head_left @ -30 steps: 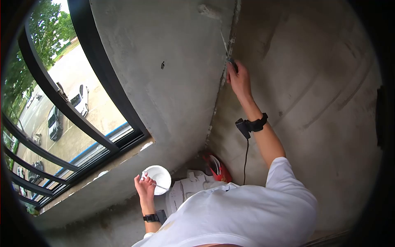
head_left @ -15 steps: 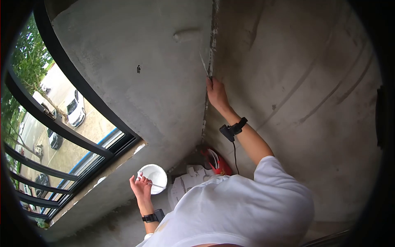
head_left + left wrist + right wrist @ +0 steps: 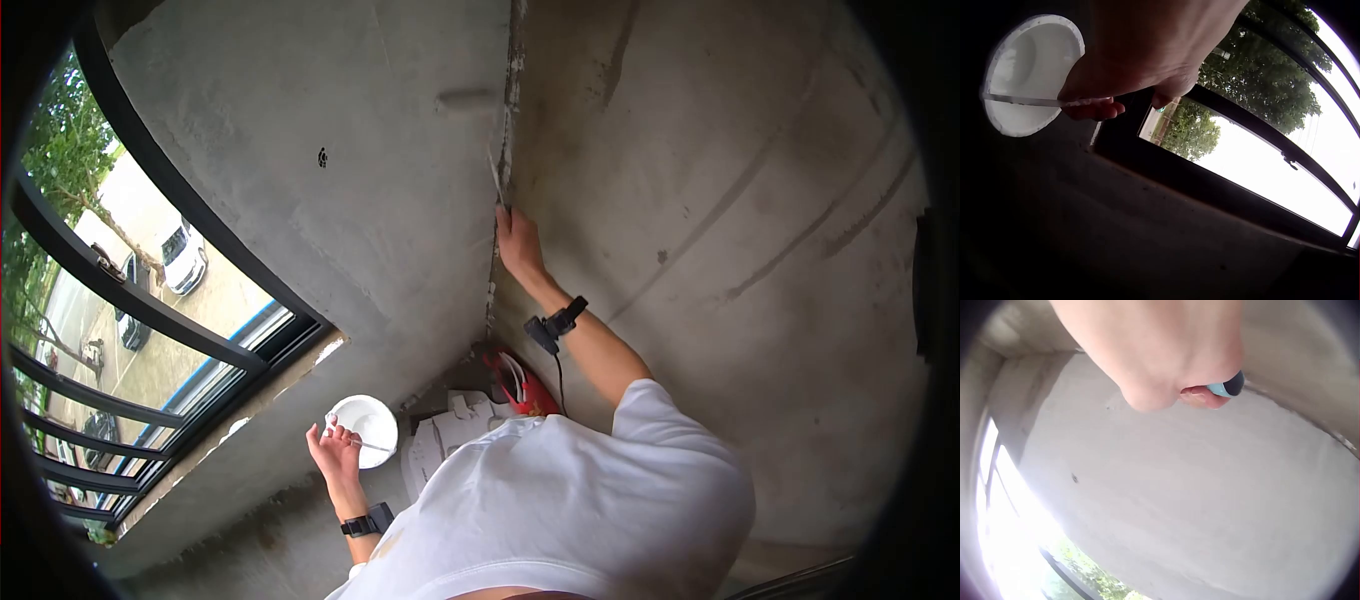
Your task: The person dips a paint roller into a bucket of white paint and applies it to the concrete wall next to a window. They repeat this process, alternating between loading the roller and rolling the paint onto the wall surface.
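A white bowl (image 3: 368, 425) is held low at the near left, beside the window frame (image 3: 295, 335), by the left hand (image 3: 335, 455). Its fingers are curled round the rim and a thin flat blade (image 3: 1019, 100) laid across the opening. Only white is seen inside the bowl; what is in it cannot be told. A scraper (image 3: 494, 172) is gripped firmly by the right hand (image 3: 518, 243) and set against the corner seam (image 3: 510, 90) of the far walls. Below, a red bag (image 3: 535, 395) with white pieces in it is seen.
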`<state>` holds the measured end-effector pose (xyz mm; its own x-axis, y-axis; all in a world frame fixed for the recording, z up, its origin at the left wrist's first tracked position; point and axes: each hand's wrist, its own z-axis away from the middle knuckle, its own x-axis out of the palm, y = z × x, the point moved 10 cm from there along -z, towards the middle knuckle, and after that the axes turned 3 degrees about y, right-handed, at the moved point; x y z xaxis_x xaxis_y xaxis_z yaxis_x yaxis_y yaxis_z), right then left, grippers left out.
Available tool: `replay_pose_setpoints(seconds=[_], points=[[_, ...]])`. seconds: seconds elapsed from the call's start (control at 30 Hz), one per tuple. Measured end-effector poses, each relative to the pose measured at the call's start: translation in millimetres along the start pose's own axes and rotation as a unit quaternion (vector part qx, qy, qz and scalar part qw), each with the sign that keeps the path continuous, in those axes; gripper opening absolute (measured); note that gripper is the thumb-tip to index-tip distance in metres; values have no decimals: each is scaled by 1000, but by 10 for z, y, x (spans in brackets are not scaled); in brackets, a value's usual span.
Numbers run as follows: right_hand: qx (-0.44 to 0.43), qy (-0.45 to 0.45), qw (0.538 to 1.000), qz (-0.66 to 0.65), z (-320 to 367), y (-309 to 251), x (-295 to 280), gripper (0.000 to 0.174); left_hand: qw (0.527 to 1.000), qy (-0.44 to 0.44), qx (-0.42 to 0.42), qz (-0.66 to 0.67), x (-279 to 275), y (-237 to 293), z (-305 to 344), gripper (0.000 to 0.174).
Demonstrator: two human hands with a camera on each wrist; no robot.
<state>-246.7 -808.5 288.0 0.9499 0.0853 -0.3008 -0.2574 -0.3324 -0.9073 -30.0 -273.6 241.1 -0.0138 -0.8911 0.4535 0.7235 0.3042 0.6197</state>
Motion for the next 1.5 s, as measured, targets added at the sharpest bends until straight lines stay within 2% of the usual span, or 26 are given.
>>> replay_pose_setpoints(seconds=[0.13,0.27,0.3,0.33,0.5,0.53,0.63,0.73,0.77,0.87,0.97,1.0,1.07,1.2,1.27,1.4,1.5], points=[[-52,16,997,-59,-772,-463,-300,41,1000,0,-13,-3,57,-74,40,35],[-44,1,998,-45,-1126,-563,-437,41,1000,1,-23,1,29,-168,-85,36],[-34,-4,999,-30,-1023,-795,-673,41,999,-16,-28,-3,33,-146,81,37],[-24,-12,1000,-16,-992,-802,-687,40,999,-30,-32,-7,66,-173,50,38],[-72,4,997,23,-609,-441,-475,39,1000,6,-29,-5,179,-206,17,37],[-36,-15,999,6,-409,-432,-556,38,1000,9,-28,-8,178,-166,213,37],[29,-69,997,-9,-95,63,-285,38,999,0,-32,3,169,-211,66,36],[20,-73,997,21,152,271,-202,36,999,0,-33,3,213,-228,82,36],[25,-78,996,25,306,181,-302,36,999,-7,-33,4,161,-160,234,36],[33,-77,996,24,254,158,-342,35,1000,-1,-25,10,120,-181,155,35],[42,-84,995,41,-49,-223,-459,34,1000,-1,-18,13,86,-161,146,34],[30,-76,996,38,-8,-529,-539,34,1000,-6,-19,11,-48,-46,261,33],[-66,-9,998,20,-261,-954,-660,33,1000,-12,-18,16,-97,-9,258,33],[-104,4,994,20,-614,-1680,-811,38,999,-12,-25,21,-245,64,224,33],[-138,76,987,10,-822,-1938,-954,38,999,-5,-26,20,-249,64,212,33],[-138,61,988,-19,-969,-2372,-1104,40,999,-2,-27,25,-287,104,237,33],[-106,31,993,-39,-893,-2461,-1093,40,999,-7,-32,28,-348,111,213,32]])
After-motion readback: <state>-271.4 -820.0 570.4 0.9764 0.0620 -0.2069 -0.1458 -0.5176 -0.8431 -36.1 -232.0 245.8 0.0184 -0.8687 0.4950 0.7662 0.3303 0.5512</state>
